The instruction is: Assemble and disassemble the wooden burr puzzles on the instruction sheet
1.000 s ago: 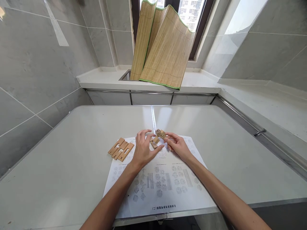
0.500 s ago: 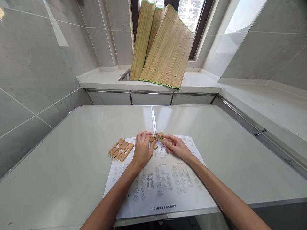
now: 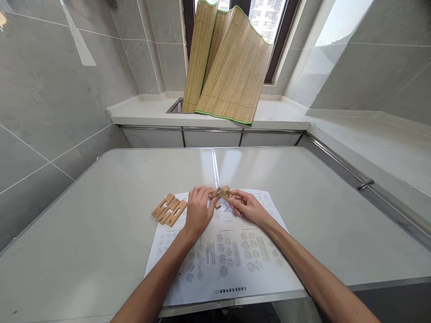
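Between my two hands, above the far part of a printed paper sheet (image 3: 232, 280), are several joined wooden puzzle pieces (image 3: 223, 193). My left hand (image 3: 199, 208) is closed on their left end, thumb and fingers pinching. From the other side, my right hand (image 3: 247, 205) grips the right end between thumb and fingertips. Part of the joint is hidden by my fingers. Left of my left hand lie flat wooden puzzle pieces (image 3: 169, 211) side by side, slotted and marked with numbers, partly over the sheet's corner.
The sheet lies on a white table (image 3: 84, 233) with a seam down its middle. Beyond stands a white counter (image 3: 144, 110) with a sink edge and a folded bamboo mat (image 3: 232, 67) leaning before a window. Grey tiled walls close in both sides.
Hardly anything differs. My left hand has shifted slightly to the left, and the held wooden pieces have turned a little between my fingers.
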Motion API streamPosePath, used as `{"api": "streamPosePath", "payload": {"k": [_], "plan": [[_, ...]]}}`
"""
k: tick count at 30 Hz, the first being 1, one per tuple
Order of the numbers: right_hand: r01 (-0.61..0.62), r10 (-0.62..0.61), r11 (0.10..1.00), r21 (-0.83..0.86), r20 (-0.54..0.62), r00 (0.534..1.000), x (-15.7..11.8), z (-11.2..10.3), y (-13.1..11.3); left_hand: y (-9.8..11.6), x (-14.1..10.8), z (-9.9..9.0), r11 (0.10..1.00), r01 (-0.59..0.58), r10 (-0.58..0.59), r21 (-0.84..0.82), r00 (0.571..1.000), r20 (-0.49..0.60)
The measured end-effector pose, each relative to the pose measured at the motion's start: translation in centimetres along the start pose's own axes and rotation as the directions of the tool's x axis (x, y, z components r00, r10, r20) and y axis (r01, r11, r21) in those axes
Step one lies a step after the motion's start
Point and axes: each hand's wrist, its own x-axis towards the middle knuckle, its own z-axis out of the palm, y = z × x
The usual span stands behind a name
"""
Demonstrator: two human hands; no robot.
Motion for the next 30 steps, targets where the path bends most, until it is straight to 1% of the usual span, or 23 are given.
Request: {"api": "streamPosePath", "payload": {"k": [3, 5, 10, 12, 14, 15, 17, 19, 21, 24, 26, 30], "plan": [[0.065, -0.093, 0.98, -0.189, -0.141, 0.986, 0.1, 0.4, 0.6, 0.0, -0.1, 0.1, 1.0, 0.024, -0.025, 0.017, 1.0, 0.009], [0.096, -0.144, 0.959, -0.267, -0.163, 0.976, 0.2, 0.5, 1.0, -0.1, -0.2, 0.2, 0.999, 0.036, -0.036, 0.028, 0.999, 0.01], [0.104, -0.127, 0.969, -0.225, -0.087, 0.988, 0.1, 0.9, 1.4, -0.5, -0.2, 0.5, 0.998, 0.058, -0.059, 0.039, 0.998, 0.005], [0.134, -0.147, 0.956, -0.26, -0.031, 0.989, -0.1, 1.4, 1.4, -0.9, -0.2, 0.6, 0.995, 0.087, -0.087, 0.046, 0.996, -0.011], [0.149, -0.158, 0.943, -0.299, -0.004, 0.987, -0.2, 2.0, 1.3, -1.2, -0.1, 0.7, 0.991, 0.123, -0.121, 0.056, 0.992, -0.037], [0.141, -0.158, 0.941, -0.308, -0.03, 0.987, -0.2, 2.2, 1.2, -1.2, -0.1, 0.6, 0.988, 0.139, -0.136, 0.062, 0.989, -0.05], [0.108, -0.155, 0.94, -0.324, -0.121, 0.981, -0.2, 2.4, 1.0, -1.2, 0.0, 0.5, 0.983, 0.166, -0.16, 0.077, 0.984, -0.073], [0.068, -0.155, 0.932, -0.356, -0.222, 0.963, -0.1, 2.2, 1.0, -1.0, 0.1, 0.2, 0.979, 0.185, -0.176, 0.091, 0.98, -0.094], [0.032, -0.164, 0.907, -0.42, -0.283, 0.945, 0.1, 1.9, 1.2, -0.8, 0.2, -0.1, 0.973, 0.193, -0.18, 0.123, 0.977, -0.114], [-0.02, -0.169, 0.856, -0.517, -0.314, 0.934, 0.2, 1.6, 1.6, -0.8, 0.3, -0.8, 0.954, 0.181, -0.151, 0.238, 0.979, -0.137], [-0.064, -0.151, 0.832, -0.551, -0.335, 0.93, 0.2, 1.5, 1.7, -1.0, 0.2, -1.2, 0.931, 0.17, -0.129, 0.324, 0.981, -0.144], [-0.136, -0.132, 0.795, -0.592, -0.386, 0.913, 0.1, 1.6, 1.5, -1.3, 0.0, -1.4, 0.911, 0.135, -0.1, 0.39, 0.989, -0.109]]}}
